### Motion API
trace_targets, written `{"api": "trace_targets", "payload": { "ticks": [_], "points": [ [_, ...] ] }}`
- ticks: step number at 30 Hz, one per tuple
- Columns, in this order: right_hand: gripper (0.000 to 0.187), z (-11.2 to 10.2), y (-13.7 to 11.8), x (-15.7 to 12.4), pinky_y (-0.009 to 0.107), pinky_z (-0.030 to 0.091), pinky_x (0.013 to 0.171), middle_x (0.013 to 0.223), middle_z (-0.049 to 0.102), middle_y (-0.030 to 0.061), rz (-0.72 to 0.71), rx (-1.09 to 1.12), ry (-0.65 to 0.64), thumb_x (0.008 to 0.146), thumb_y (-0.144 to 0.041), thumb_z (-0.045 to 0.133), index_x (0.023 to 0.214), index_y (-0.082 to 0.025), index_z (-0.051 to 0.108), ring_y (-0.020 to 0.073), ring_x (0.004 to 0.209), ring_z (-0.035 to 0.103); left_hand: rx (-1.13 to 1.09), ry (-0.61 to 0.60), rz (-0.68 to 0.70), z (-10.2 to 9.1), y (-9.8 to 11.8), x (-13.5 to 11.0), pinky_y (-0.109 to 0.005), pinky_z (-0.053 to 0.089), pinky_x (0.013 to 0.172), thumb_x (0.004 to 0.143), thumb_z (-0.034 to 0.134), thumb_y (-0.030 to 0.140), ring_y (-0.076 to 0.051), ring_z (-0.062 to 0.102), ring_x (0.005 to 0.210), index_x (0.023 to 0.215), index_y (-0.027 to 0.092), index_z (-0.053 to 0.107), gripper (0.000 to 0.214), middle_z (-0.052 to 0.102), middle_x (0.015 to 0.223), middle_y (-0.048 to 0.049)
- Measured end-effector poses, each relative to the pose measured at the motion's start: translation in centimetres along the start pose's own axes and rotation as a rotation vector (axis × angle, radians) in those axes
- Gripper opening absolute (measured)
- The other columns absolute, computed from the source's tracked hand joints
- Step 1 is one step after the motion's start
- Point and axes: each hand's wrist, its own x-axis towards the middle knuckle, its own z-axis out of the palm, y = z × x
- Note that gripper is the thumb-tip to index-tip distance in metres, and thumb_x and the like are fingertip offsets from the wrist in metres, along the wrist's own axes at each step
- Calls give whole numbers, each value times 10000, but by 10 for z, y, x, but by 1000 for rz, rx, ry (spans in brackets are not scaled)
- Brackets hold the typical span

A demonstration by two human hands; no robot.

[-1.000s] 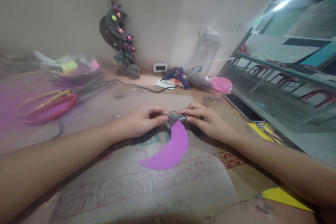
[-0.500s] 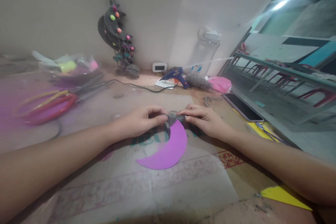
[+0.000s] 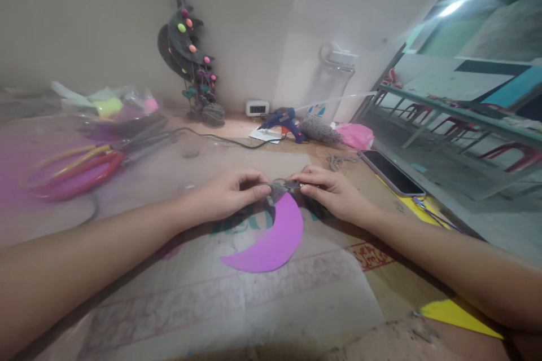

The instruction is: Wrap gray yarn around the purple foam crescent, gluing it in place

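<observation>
Left hand (image 3: 248, 193) pinching grey strip (image 3: 277, 194) at purple crescent (image 3: 283, 237); right hand (image 3: 328, 189) pinching thin object (image 3: 293, 185).

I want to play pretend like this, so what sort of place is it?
Probably a place for making crafts: there's a glue gun, a big pair of scissors and a purple crescent.

A table (image 3: 232, 126) carried a broad printed sheet (image 3: 313, 293) (a red patterned band crossed its near part). Toward the back stood a white digital clock (image 3: 257, 100) and a clear bottle (image 3: 332, 83), with grey yarn (image 3: 319, 132) and a pink bundle (image 3: 357, 136) near the bottle.
</observation>
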Motion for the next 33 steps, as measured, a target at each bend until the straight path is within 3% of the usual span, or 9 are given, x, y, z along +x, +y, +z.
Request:
{"api": "trace_targets", "payload": {
  "ticks": [8, 18, 24, 28, 33],
  "points": [
    [266, 1, 1, 1, 291, 464, 827, 882, 636, 30, 20, -9, 10, 934, -266, 524, 1116, -217, 711, 155, 859, 602, -13, 1, -13, 0, 0, 0, -241, 439, 560, 896, 483, 527, -156, 593, 673, 914, 176, 627, 380, 671, 796, -33],
    [325, 2, 11, 0, 374, 462, 934, 1144, 663, 49, 31, -91, 289, 943, -311, 499, 1225, -235, 644, 212, 1057, 600, 30, 17, 36, 0, -1, 0, -235, 397, 591, 930, 415, 538, -136, 540, 665, 841, 175, 608, 421, 632, 768, -4],
    [293, 1, 1, -5, 321, 480, 795, 907, 613, 53, -143, -252, 203, 962, -258, 485, 1199, -190, 644, 172, 846, 594, 32, 10, 35, 0, 0, 1, -236, 407, 611, 926, 427, 514, -149, 556, 688, 821, 177, 609, 397, 637, 749, -5],
    [288, 2, -3, -7, 318, 461, 775, 886, 586, 60, -269, -371, 150, 966, -229, 473, 1200, -177, 633, 177, 848, 567, 49, 8, 5, 1, 1, 1, -237, 403, 595, 917, 435, 513, -149, 558, 673, 815, 173, 620, 400, 646, 745, -11],
    [290, 4, -2, -8, 334, 447, 728, 872, 581, 76, -309, -482, 148, 957, -210, 475, 1201, -166, 627, 193, 824, 543, 40, 8, 18, 0, 3, -1, -232, 404, 602, 916, 438, 495, -144, 557, 683, 795, 171, 606, 385, 635, 747, -8]
  ]
}}
